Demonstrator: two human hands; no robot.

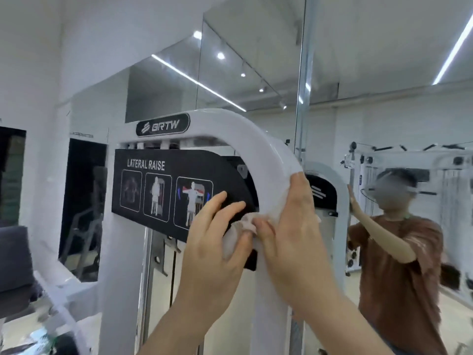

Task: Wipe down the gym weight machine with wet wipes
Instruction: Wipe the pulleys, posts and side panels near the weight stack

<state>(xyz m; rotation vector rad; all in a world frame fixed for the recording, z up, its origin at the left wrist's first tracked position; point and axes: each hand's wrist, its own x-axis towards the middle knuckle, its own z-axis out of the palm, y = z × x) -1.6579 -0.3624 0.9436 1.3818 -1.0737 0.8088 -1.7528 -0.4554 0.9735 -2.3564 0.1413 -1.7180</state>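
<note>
Head view.

Surface: the white weight machine frame [256, 139] arches from 12 o'clock down to centre. It carries a black LATERAL RAISE placard [158, 180] at 9 o'clock.

Room: a mirror wall [384, 111] stands at 3 o'clock and a ceiling light strip [194, 80] runs at 12 o'clock.

Wet wipe [240, 231]: draped over the frame post at centre and bunched between both hands.

Right hand [294, 226]: fingers straight and pressed together, flat on the wipe.

Left hand [217, 239]: fingers nearly straight and slightly spread, with the tips on the placard's end and the palm against the bunched wipe.
</note>
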